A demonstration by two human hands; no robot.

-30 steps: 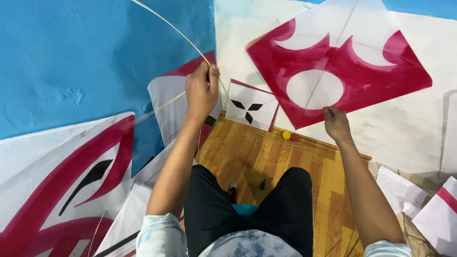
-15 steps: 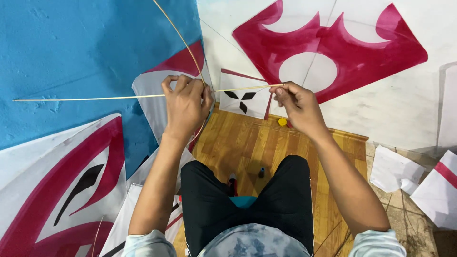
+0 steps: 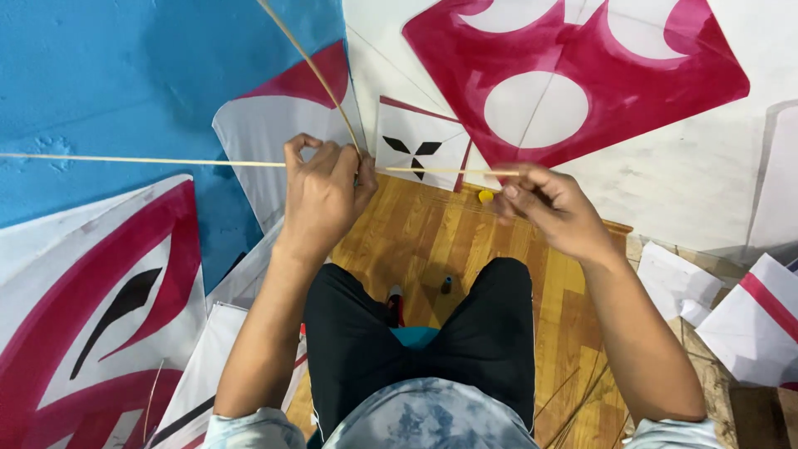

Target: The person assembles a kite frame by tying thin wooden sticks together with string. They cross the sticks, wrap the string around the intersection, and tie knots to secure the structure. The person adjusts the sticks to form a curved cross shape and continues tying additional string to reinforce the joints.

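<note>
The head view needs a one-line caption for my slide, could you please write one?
Both hands, left hand and right hand, grip a thin bamboo stick above red-and-white paper kites.

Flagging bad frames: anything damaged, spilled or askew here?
Nothing damaged or spilled. The left hand and right hand hold a thin straight stick level; a second, bowed stick rises from the left hand. Paper kites overlap loosely.

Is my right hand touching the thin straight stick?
Touching. The head view shows the right hand pinching the end of the straight stick between its fingertips, with the left hand closed around it further along.
</note>
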